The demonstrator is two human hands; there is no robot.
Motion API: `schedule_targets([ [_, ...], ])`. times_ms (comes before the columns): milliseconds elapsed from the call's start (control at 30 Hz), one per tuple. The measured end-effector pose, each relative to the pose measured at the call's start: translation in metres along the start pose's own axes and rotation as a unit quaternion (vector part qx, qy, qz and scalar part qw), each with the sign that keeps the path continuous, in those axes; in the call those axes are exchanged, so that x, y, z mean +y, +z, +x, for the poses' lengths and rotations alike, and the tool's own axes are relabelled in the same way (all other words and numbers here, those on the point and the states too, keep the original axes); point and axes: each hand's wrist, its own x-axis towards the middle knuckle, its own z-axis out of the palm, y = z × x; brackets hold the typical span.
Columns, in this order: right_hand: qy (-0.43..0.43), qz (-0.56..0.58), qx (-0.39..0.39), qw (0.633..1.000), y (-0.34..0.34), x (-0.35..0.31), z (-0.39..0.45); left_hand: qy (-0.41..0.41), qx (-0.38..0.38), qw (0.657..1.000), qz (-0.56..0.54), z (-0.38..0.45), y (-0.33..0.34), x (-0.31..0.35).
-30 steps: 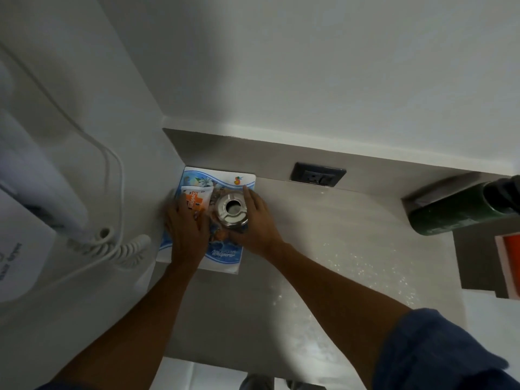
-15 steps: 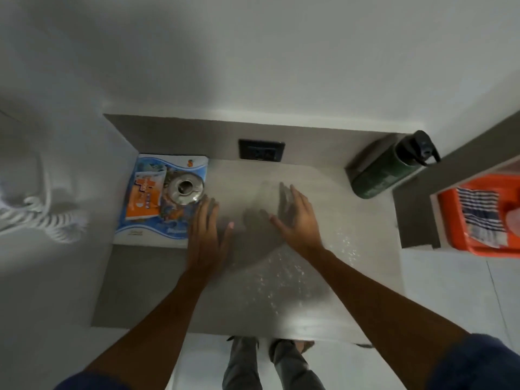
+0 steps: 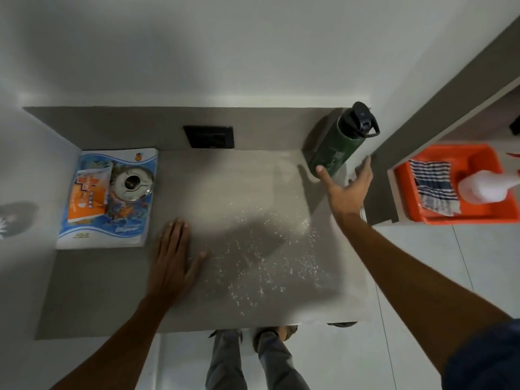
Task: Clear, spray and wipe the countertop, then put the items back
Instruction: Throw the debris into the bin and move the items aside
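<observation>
The grey countertop (image 3: 92,291) carries a blue-and-white book (image 3: 129,232) in its far left corner. On the book lie an orange packet (image 3: 85,201) and a round metal dish (image 3: 132,184). A dark green bottle (image 3: 337,147) with a black cap stands in the far right corner. My right hand (image 3: 347,190) is open just in front of the bottle, thumb near its base, fingers spread and not closed on it. My left hand (image 3: 171,260) rests flat and open on the counter, right of the book. Small white droplets speckle the counter's middle.
A black wall socket (image 3: 208,136) sits on the backsplash. To the right, a lower shelf holds an orange tray (image 3: 484,218) with a striped cloth (image 3: 434,187) and a white spray bottle (image 3: 486,187). My legs and feet show below the counter's front edge.
Both hands left the book and dish. My right hand swept across the counter to the green bottle; my left hand slid to the bare counter beside the book. The view has shifted right.
</observation>
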Motion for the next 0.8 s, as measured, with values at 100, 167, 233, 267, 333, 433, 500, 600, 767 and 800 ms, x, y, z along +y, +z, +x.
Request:
schedule_targets([
  [100, -0.027, 0.03, -0.022, 0.999, -0.001, -0.011, 0.024, 0.016, 0.003, 1.0, 0.02, -0.001, 0.003, -0.006],
  [167, -0.039, 0.029, -0.041, 0.998, 0.003, -0.014, 0.033, 0.013, 0.0, 1.0, 0.028, 0.0, 0.005, -0.008],
  [233, -0.036, 0.034, -0.041, 0.998, 0.006, -0.017, 0.036, 0.013, 0.009, 0.999, 0.036, -0.001, 0.005, -0.008],
  [267, -0.033, 0.04, -0.034, 0.998, 0.008, -0.019, 0.034, 0.015, 0.014, 0.999, 0.038, -0.001, 0.005, -0.008],
  [333, -0.035, 0.048, -0.024, 0.998, 0.013, -0.02, 0.027, 0.015, 0.016, 0.999, 0.038, -0.001, 0.004, -0.01],
  [433, -0.051, 0.058, -0.038, 0.996, 0.03, -0.024, 0.007, 0.013, 0.01, 0.999, 0.039, -0.002, 0.004, -0.01],
  [500, -0.064, 0.059, -0.065, 0.994, 0.053, -0.03, -0.01, 0.014, 0.008, 0.999, 0.039, -0.001, 0.004, -0.012],
  [600, -0.079, 0.055, -0.123, 0.988, 0.099, -0.039, -0.037, 0.015, 0.004, 0.999, 0.038, 0.0, 0.005, -0.015],
  [767, -0.112, 0.036, -0.198, 0.973, 0.179, -0.068, -0.075, -0.003, -0.021, 0.998, 0.051, 0.001, 0.001, -0.016],
  [800, -0.117, 0.037, -0.207, 0.971, 0.193, -0.073, -0.081, -0.012, -0.028, 0.999, 0.044, 0.001, 0.001, -0.015],
])
